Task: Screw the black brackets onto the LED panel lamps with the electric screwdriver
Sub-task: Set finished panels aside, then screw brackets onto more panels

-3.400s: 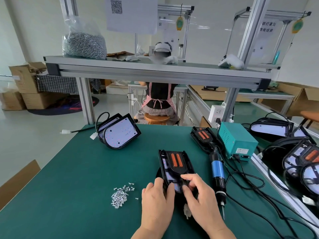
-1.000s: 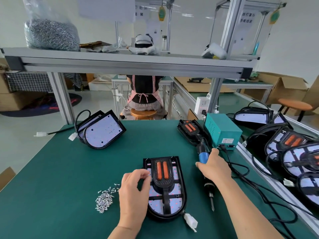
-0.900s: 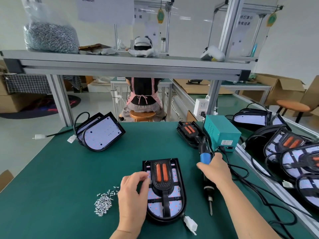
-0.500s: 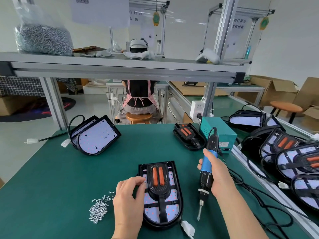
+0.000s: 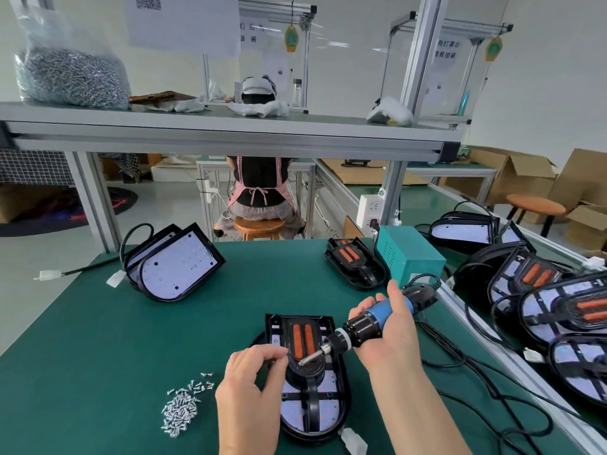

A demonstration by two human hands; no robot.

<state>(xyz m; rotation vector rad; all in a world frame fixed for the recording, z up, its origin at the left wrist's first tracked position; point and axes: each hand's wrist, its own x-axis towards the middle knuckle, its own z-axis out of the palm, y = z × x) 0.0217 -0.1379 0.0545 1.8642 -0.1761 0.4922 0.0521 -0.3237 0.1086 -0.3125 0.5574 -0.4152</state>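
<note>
An LED panel lamp (image 5: 331, 412) lies face up on the green mat, with a black bracket (image 5: 303, 362) bearing two orange strips laid on it. My right hand (image 5: 391, 336) grips the blue and black electric screwdriver (image 5: 377, 320), held tilted with its bit pointing left over the bracket. My left hand (image 5: 253, 385) hovers by the lamp's left side, thumb and fingertips pinched together near the bit's tip; any screw between them is too small to tell. A heap of small silver screws (image 5: 182, 408) lies left of the lamp.
Bare lamps (image 5: 177, 269) lean at the back left. Another bracketed lamp (image 5: 354, 266) and a teal power box (image 5: 409, 254) stand at the back right. Several lamps (image 5: 558, 310) and cables (image 5: 486, 369) crowd the right side. A shelf (image 5: 230, 139) runs overhead.
My right hand has lifted the screwdriver from the mat and swung it from upright to tilted, bit over the bracket. My left hand rose from the lamp's edge toward the bit.
</note>
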